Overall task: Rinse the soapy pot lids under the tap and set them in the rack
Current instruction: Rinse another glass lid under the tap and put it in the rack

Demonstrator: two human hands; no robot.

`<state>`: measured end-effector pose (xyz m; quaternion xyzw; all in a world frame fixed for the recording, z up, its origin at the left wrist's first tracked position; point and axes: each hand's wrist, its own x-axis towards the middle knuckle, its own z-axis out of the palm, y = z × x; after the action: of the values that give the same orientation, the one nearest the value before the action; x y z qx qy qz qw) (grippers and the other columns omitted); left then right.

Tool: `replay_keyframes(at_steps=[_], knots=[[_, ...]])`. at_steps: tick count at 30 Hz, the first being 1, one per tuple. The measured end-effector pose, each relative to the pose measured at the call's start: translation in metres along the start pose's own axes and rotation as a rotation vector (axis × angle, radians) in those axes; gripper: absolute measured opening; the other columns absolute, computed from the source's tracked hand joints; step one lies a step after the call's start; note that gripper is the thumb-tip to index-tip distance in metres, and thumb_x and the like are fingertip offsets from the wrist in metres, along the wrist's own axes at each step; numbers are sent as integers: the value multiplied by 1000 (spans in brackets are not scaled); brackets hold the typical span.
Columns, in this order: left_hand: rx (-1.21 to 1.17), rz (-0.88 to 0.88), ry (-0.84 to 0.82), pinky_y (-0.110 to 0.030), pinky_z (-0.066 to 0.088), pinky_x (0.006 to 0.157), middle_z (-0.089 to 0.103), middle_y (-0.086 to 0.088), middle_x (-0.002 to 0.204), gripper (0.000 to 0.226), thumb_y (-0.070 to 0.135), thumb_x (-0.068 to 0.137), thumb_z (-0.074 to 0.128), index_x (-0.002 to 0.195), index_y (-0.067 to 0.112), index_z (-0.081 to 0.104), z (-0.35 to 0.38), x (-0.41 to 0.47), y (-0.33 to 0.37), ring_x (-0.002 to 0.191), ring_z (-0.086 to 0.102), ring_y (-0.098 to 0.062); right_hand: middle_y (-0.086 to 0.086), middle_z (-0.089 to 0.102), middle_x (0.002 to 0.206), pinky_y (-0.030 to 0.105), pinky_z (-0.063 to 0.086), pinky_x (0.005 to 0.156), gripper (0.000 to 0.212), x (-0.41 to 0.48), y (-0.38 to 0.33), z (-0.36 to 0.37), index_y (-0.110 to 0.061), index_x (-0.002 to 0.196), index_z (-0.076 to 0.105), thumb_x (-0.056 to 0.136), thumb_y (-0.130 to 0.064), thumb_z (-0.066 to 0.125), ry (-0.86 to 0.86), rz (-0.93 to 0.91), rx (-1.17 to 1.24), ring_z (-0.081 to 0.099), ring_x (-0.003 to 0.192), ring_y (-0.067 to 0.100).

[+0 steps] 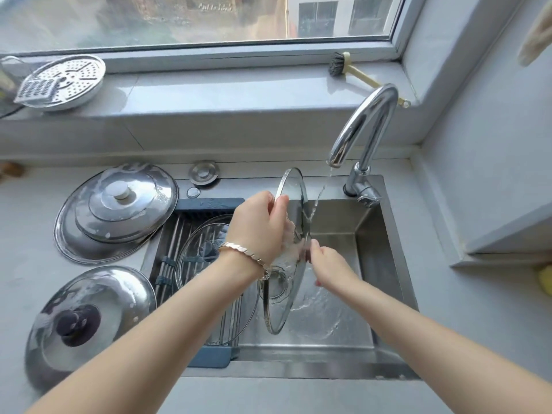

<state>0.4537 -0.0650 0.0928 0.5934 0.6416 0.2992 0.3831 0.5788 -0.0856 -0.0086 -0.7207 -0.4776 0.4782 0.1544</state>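
Note:
A glass pot lid (291, 186) stands on edge over the sink, under the thin stream from the tap (363, 127). My left hand (260, 225) grips the lid from its left side, fingers curled at its middle. On the lid's right face rests my right hand (327, 265), fingers laid against the glass. Another glass lid (206, 249) lies in the blue-framed rack (209, 203) across the sink's left half. Two soapy steel lids sit on the counter at left, one at the back (116, 210) and one in front (86, 324).
The steel sink (385, 264) has water running over its floor. A sink plug (204, 172) lies behind the rack. On the windowsill are a perforated steamer plate (65, 82) and a dish brush (352, 70). A wall ledge juts out at right.

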Motion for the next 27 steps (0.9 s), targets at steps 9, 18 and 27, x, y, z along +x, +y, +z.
replay_keyframes(at_steps=[9, 18, 27], knots=[[8, 22, -77, -32, 58, 55, 70, -7, 72, 34, 27, 97, 38, 81, 2, 54, -29, -8, 16, 66, 71, -20, 3, 44, 47, 38, 50, 73, 55, -4, -7, 5, -13, 50, 41, 95, -44, 38, 132, 20, 422, 47, 45, 17], [74, -106, -208, -34, 57, 65, 63, -6, 94, 28, 35, 97, 34, 97, 13, 52, -44, -23, -13, 73, 64, -14, -2, 37, 41, 23, 38, 45, 44, -15, -19, -18, -9, 68, 55, 97, -38, 40, 53, -15, 864, 38, 35, 8], [268, -345, -231, -45, 56, 79, 66, -2, 90, 16, 30, 93, 44, 101, 19, 53, -48, -50, -99, 89, 68, -23, -10, 35, 33, 28, 39, 52, 45, -17, -8, -18, -11, 63, 50, 95, -43, 44, 94, -31, 619, 36, 44, 14]])
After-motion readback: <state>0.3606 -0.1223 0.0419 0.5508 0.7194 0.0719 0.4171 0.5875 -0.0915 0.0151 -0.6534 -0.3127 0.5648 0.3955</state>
